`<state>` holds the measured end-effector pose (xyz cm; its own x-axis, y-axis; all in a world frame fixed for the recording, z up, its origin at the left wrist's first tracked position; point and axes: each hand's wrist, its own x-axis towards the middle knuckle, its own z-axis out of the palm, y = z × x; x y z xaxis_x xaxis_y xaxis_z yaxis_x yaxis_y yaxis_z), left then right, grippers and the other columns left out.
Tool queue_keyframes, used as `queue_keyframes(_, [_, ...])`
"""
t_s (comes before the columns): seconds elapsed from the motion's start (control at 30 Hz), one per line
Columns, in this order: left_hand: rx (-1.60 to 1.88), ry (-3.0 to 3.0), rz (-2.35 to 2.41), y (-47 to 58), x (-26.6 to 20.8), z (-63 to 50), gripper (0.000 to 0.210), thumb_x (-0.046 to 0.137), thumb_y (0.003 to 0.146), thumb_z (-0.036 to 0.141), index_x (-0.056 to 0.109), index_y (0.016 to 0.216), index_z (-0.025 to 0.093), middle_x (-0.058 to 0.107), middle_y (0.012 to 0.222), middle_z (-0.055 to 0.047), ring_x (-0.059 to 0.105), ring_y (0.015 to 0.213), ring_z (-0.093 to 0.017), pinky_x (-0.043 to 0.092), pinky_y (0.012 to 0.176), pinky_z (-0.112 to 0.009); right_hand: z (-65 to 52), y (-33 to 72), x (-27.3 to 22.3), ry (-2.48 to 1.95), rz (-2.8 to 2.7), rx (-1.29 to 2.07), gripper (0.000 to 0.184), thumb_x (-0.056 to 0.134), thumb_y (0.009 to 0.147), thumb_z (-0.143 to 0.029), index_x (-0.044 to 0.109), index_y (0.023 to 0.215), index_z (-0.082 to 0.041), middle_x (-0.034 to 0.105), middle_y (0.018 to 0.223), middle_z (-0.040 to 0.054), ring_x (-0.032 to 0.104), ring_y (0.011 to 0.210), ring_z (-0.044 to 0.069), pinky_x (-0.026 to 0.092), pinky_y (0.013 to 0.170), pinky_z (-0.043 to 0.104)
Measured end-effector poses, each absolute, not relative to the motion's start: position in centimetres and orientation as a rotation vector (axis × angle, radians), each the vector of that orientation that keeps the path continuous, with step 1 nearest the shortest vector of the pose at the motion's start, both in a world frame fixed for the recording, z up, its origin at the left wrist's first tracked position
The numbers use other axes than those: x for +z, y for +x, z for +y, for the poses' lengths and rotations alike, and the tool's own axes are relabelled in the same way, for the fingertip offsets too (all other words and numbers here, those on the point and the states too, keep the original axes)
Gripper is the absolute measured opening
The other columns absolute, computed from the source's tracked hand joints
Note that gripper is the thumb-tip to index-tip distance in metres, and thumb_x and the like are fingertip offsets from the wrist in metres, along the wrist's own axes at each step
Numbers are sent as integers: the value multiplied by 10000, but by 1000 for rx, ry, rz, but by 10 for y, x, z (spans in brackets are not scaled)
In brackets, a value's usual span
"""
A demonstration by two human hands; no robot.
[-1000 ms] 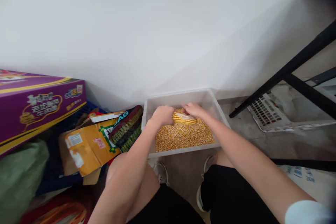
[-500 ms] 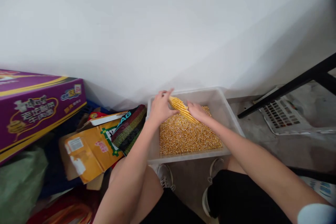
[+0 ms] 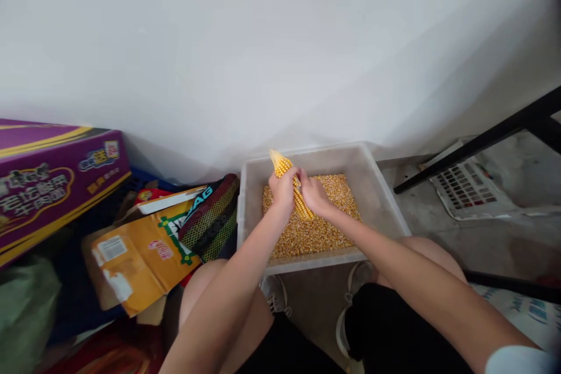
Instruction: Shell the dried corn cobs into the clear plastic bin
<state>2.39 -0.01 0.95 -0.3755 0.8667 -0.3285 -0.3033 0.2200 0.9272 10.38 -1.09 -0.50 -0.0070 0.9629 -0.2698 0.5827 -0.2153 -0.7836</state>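
Inside the bin [image 3: 388,213] lie the kernels [image 3: 315,239], with the cob [image 3: 303,209] above them. Left of the bin come the mesh bag [image 3: 214,219], the carton [image 3: 144,254] and, farthest, the box [image 3: 56,187]. Behind the bin stands the wall [image 3: 263,58]; right of it, the basket [image 3: 467,187].

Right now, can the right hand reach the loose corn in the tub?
Probably yes: the right hand is just over the loose corn, and nothing seems in the way, though it's busy at the cob.

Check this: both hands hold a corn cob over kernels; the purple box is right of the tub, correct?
No: the head view shows the purple box left of the tub. The left hand and right hand do hold the cob over kernels.
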Motion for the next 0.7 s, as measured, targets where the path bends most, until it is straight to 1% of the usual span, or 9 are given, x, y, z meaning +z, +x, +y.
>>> queue_keyframes(0.1, [1316, 457, 1342, 21, 13, 1, 189, 645, 570, 224, 536, 704, 150, 596, 641, -11, 609, 641, -156, 486, 611, -270, -7, 107, -13, -1686, -1502, 1213, 632, 202, 940, -528, 691, 763, -168, 679, 756, 104, 620, 797, 219, 418, 729, 284])
queue_keyframes(0.2, [1243, 374, 1257, 14, 19, 4, 211, 650, 583, 260, 541, 723, 146, 594, 615, -22, 610, 606, -159, 498, 603, -285, -2, 111, -13, -1480, -1298, 1477, 497, 335, 916, -501, 693, 837, -165, 685, 751, 53, 614, 716, 176, 433, 687, 258])
queue_keyframes(0.27, [1260, 371, 1238, 8, 22, 7, 235, 661, 595, 288, 542, 739, 145, 589, 611, -23, 606, 592, -155, 500, 597, -285, 3, 115, -9, -1430, -1179, 1636, 448, 413, 886, -511, 690, 861, -160, 690, 774, 52, 609, 681, 165, 440, 654, 256])
queue_keyframes(0.3, [1286, 372, 1244, 5, 24, 9, 246, 668, 598, 296, 541, 746, 146, 585, 611, -21, 605, 589, -153, 499, 594, -283, 6, 117, -7, -1444, -1174, 1654, 441, 438, 876, -517, 691, 840, -157, 692, 788, 61, 611, 687, 167, 440, 650, 256])
queue_keyframes(0.37, [1349, 357, 1278, 0, 25, 11, 273, 684, 594, 302, 541, 770, 149, 581, 616, -16, 605, 591, -152, 497, 589, -280, 10, 122, -2, -1520, -1288, 1538, 460, 452, 871, -534, 691, 754, -158, 694, 807, 82, 621, 748, 183, 437, 687, 262])
queue_keyframes(0.43, [1396, 327, 1315, -1, 23, 13, 295, 691, 591, 304, 541, 794, 154, 580, 624, -11, 605, 596, -153, 494, 586, -280, 10, 123, 3, -1585, -1478, 1346, 532, 398, 885, -575, 691, 705, -169, 695, 805, 91, 621, 817, 205, 423, 743, 271])
queue_keyframes(0.5, [1419, 304, 1344, 0, 20, 14, 286, 685, 597, 304, 542, 793, 153, 577, 630, -11, 595, 587, -149, 490, 579, -281, 3, 119, 7, -1619, -1644, 1280, 623, 291, 899, -625, 709, 766, -183, 698, 805, 92, 623, 839, 222, 415, 753, 283])
queue_keyframes(0.57, [1438, 290, 1375, 4, 16, 14, 246, 671, 607, 289, 537, 762, 153, 567, 624, -9, 570, 556, -136, 478, 557, -277, -7, 112, 10, -1696, -1794, 1196, 687, 219, 902, -645, 720, 848, -178, 701, 839, 113, 624, 869, 237, 411, 751, 284])
queue_keyframes(0.7, [1477, 278, 1401, 11, 11, 13, 190, 649, 596, 229, 513, 709, 162, 533, 583, 8, 522, 499, -121, 444, 494, -264, -22, 101, 11, -1832, -2017, 879, 771, 98, 951, -541, 725, 867, -99, 693, 850, 190, 632, 883, 256, 400, 772, 293])
